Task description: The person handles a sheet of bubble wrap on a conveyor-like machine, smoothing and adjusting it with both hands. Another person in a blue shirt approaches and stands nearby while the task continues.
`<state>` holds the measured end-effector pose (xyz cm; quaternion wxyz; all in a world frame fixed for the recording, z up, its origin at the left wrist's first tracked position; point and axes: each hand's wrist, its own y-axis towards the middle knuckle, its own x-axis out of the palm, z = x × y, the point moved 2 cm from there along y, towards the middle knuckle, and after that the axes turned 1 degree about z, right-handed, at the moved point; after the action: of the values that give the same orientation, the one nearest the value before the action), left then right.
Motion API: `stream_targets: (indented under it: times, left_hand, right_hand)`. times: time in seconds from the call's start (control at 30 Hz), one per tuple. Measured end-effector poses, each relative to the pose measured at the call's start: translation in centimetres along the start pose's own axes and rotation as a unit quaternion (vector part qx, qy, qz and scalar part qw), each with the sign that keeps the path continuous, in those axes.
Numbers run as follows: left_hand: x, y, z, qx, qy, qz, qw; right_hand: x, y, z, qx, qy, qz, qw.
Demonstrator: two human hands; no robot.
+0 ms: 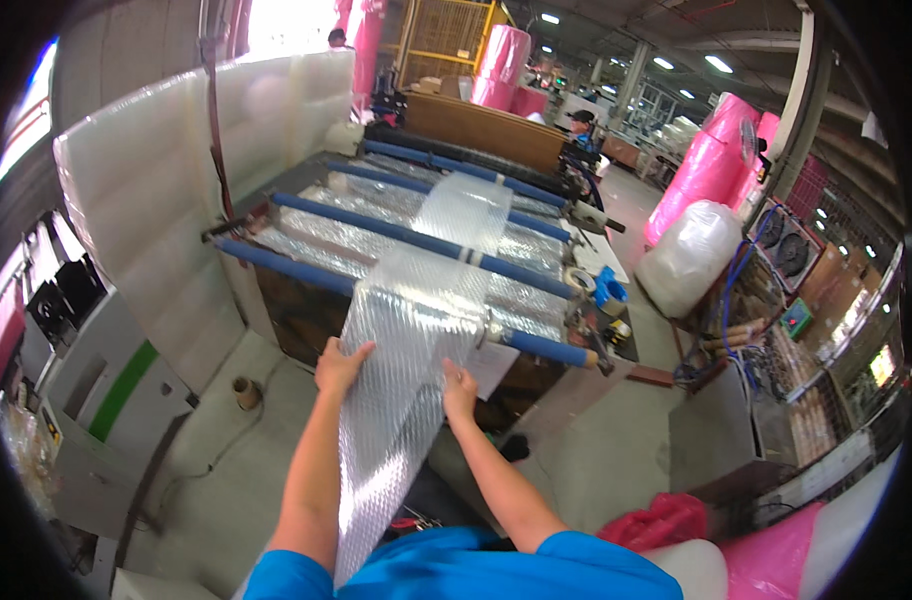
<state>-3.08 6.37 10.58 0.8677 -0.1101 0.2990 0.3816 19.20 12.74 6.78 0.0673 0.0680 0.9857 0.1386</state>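
Note:
A long strip of clear bubble wrap [416, 330] runs from the machine's blue rollers [416, 240] down toward my body. My left hand [341, 365] grips the strip's left edge. My right hand [460, 388] holds its right edge, a little lower. Both hands are just in front of the nearest roller. The strip hangs down between my forearms to my blue shirt.
White foam sheets [156, 200] stand left of the machine. Pink film rolls [706, 165] and a clear bagged roll [688, 255] sit at the right, with tape rolls [601, 285] on the machine's end. A cardboard core [246, 392] lies on the floor. A person [581, 125] works behind.

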Motion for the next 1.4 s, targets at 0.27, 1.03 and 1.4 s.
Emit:
stream_targets:
  times: [0.27, 1.03, 1.4]
  left_hand:
    - [-2.5, -3.7, -6.2, -0.019, -0.03, -0.058, 0.998]
    - [2.7, -3.5, -8.2, -0.05, -0.01, -0.026, 0.998]
    - [8.5, -0.3, -9.5, -0.031, -0.075, -0.056, 0.995]
  right_hand:
    - [-0.7, -8.7, 2.3, 0.217, 0.081, -0.17, 0.958]
    - [-0.8, -7.1, 7.0, 0.094, -0.027, -0.152, 0.984]
    - [0.3, -4.6, 11.6, 0.047, -0.143, -0.091, 0.984]
